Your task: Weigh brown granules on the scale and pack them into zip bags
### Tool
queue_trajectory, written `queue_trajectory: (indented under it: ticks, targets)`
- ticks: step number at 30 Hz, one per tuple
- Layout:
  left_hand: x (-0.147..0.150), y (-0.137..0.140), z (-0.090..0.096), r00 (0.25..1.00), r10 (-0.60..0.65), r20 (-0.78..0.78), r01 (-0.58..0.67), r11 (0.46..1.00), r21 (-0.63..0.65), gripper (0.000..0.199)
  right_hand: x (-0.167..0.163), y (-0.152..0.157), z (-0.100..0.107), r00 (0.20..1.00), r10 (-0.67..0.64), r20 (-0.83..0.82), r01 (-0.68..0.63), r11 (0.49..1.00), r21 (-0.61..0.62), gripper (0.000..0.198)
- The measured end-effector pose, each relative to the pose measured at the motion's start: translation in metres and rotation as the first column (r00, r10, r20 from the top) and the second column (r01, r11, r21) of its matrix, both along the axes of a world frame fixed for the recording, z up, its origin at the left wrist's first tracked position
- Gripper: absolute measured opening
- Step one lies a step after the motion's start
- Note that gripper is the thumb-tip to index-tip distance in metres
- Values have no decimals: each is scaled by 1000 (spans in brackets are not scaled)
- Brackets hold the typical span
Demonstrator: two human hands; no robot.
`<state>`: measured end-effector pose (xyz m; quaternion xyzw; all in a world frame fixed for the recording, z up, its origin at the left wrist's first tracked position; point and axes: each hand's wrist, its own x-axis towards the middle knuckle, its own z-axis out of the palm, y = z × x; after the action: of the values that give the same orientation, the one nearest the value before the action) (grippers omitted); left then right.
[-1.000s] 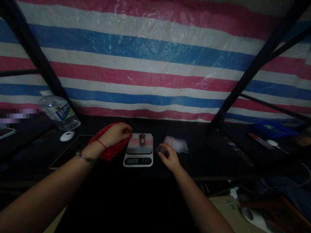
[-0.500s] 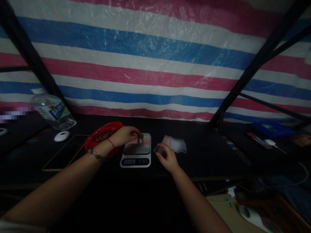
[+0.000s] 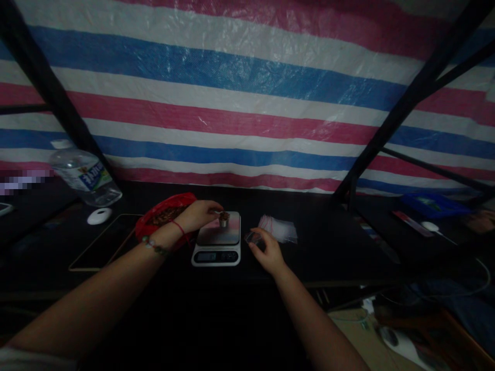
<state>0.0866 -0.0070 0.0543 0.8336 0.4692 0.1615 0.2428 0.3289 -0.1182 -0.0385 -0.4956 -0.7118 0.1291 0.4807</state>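
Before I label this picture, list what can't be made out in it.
All in the head view:
Display: digits too small and dim.
Cup: contents too small to identify; whether the left hand touches it is unclear.
Red bag: near side partly hidden by the left hand and wrist.
Clear bag: partly behind the right hand; contents unclear.
White device: cut off by the left edge.
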Motion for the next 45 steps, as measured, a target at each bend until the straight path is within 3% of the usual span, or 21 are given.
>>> queue_trajectory:
  ticks: [10,24,33,37,45]
  targets:
    - [3,5,-5,999,-3,48,3,1000,-13,31,0,1,-2,1000,4,-9,-4,1000,2,33]
    - [2,-2,-5,1000,-8,-14,7,1000,-29,33,-1,1,-2,1000,8,-9,-8,1000,8,33]
    - [-10,8,-3,977,113,-179,-99,991,88,43,0,2,-3,1000,1,1,-1,1000,-6,33]
    - [-9,15,-14,953,79,-293,-48,993,111,37,1,2,-3,1000,6,3,-6,1000,-10,34]
    - [0,17,-21,965,123,-232,-76,977,200,34,0,1,-2,1000,8,-6,-8,1000,-5,34]
